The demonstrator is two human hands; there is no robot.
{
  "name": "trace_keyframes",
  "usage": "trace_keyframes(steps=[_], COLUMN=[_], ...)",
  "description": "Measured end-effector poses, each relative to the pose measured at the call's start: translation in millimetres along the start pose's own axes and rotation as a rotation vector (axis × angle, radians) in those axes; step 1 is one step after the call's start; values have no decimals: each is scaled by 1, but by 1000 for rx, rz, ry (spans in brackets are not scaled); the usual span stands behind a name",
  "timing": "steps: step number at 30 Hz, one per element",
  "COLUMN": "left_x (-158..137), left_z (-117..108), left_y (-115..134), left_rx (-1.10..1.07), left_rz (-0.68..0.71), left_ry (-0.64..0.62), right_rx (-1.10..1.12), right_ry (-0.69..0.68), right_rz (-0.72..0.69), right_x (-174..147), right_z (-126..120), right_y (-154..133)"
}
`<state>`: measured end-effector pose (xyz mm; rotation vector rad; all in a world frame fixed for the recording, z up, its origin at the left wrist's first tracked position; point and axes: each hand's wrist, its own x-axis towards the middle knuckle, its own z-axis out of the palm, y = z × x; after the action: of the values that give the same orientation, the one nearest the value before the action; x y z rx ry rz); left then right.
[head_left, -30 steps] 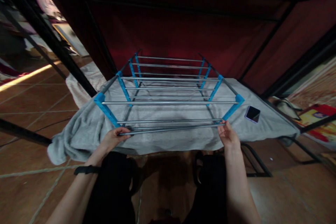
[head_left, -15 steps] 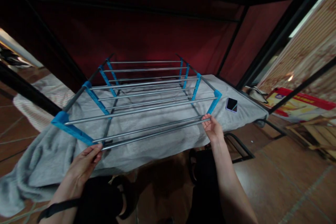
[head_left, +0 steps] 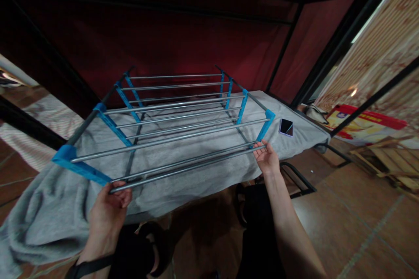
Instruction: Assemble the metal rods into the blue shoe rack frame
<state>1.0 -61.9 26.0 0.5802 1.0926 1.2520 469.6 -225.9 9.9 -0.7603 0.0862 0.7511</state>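
Observation:
A rack (head_left: 170, 140) of grey metal tubes and blue plastic joints lies on a grey blanket (head_left: 183, 189). Along its near side, a loose-looking metal tube (head_left: 190, 168) spans between my two hands. My left hand (head_left: 111, 205) is closed around the tube's left end, its fingers curled underneath, close to the lower end of the front-left blue joint (head_left: 87, 171). At the other end, my right hand (head_left: 266, 159) holds the tube on its fingers with the palm turned up, beside the front-right blue joint (head_left: 266, 126).
A phone (head_left: 286, 127) lies on the blanket right of the rack. Dark frame bars (head_left: 283, 48) and a red panel (head_left: 183, 48) stand behind. On the tiled floor at right are a red and yellow box (head_left: 363, 122) and a wooden crate (head_left: 382, 161).
My left hand has shifted from pinching the tube's end to supporting it from below, with the tube's end now past the fingers. The right hand keeps its hold. The view has shifted slightly.

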Motion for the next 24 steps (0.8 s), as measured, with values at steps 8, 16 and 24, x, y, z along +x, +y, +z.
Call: trace_keyframes(steps=[8, 16, 24], left_x=[-4, -9, -1], left_z=[12, 19, 15], left_y=[8, 15, 12], left_rx=[-62, -316, -428], left_rz=[-66, -58, -25], left_ry=[33, 8, -99], right_rx=[62, 97, 113], right_ry=[-36, -84, -74], right_rz=[-27, -52, -47], right_x=[1, 1, 1], right_z=[-3, -7, -6], right_y=[-1, -3, -2])
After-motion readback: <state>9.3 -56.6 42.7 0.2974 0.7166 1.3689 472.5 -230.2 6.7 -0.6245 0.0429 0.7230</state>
